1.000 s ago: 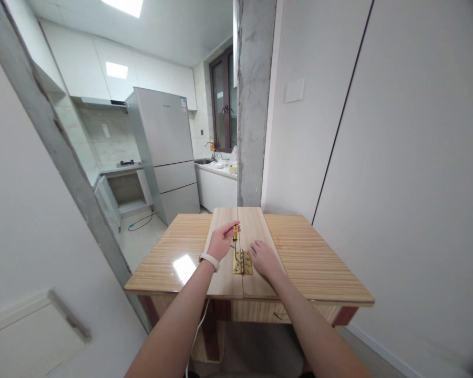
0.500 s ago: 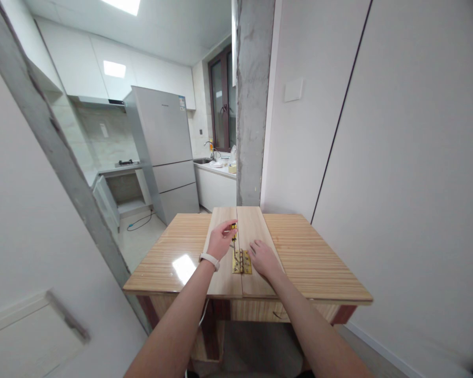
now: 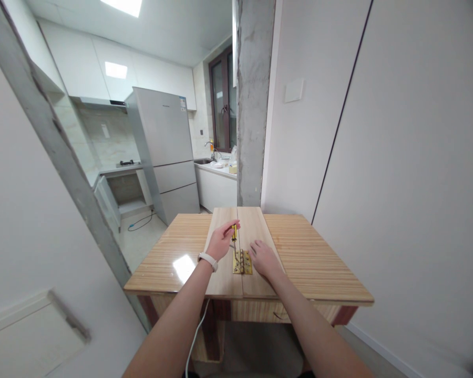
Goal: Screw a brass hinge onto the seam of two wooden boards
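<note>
Two pale wooden boards (image 3: 224,273) lie side by side on a striped wooden table (image 3: 315,262). A brass hinge (image 3: 242,262) sits across their seam. My left hand (image 3: 220,241), with a white wristband, is closed round a small yellow-and-black screwdriver (image 3: 234,233) held upright, its tip down at the hinge's left leaf. My right hand (image 3: 262,258) lies flat with fingers spread on the right board, touching the hinge's right edge.
A concrete pillar (image 3: 254,105) rises just behind the table, and a white wall (image 3: 398,157) runs along the right. To the left a kitchen opens with a grey fridge (image 3: 165,152) and a counter with a sink (image 3: 215,163). A white cable (image 3: 195,336) hangs under the table's front.
My left hand has turned slightly on the screwdriver, showing a bit more of its handle. The right hand and the hinge have stayed in place.
</note>
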`<state>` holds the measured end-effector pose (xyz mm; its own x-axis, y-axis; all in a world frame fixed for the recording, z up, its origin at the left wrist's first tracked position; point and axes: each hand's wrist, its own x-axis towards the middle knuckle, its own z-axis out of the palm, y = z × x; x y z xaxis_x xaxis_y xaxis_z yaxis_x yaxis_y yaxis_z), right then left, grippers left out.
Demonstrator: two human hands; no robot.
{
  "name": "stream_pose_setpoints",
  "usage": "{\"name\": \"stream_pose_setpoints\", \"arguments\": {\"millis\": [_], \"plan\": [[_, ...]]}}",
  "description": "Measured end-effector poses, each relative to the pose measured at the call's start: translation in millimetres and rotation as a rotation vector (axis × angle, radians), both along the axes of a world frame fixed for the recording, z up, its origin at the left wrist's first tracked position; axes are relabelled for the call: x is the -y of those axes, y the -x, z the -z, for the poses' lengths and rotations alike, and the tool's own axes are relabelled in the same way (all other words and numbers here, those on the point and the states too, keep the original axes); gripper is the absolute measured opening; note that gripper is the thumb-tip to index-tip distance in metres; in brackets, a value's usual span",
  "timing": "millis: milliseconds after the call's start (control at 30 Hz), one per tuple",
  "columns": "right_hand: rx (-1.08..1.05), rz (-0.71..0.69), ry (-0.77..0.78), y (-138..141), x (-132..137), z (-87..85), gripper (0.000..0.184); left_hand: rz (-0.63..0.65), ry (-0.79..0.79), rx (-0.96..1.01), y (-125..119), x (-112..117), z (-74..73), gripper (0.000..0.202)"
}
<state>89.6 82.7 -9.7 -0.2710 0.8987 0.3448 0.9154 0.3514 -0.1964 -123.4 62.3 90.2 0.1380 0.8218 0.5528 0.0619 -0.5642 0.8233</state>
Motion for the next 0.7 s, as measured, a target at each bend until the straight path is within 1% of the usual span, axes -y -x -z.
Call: {"name": "stream_pose_setpoints", "arguments": {"millis": [233, 433, 633, 700], "plan": [[-0.002, 0.010, 0.011, 0.3, 3.1, -1.7, 0.043, -0.031, 0.030, 0.024, -1.1, -3.2, 4.1, 0.032], [0.006, 0.002, 0.002, 1.2, 3.9, -2.5, 0.043, -0.063, 0.041, 0.033, -2.6, -1.8, 3.1, 0.032], [0.005, 0.012, 0.004, 1.5, 4.7, -4.1, 0.043, -0.111, 0.006, 0.004, -4.4, -1.9, 3.2, 0.031], [0.007, 0.018, 0.006, 1.4, 4.9, -4.1, 0.043, -0.109, -0.002, 0.005, -4.2, -1.4, 3.1, 0.032]]}}
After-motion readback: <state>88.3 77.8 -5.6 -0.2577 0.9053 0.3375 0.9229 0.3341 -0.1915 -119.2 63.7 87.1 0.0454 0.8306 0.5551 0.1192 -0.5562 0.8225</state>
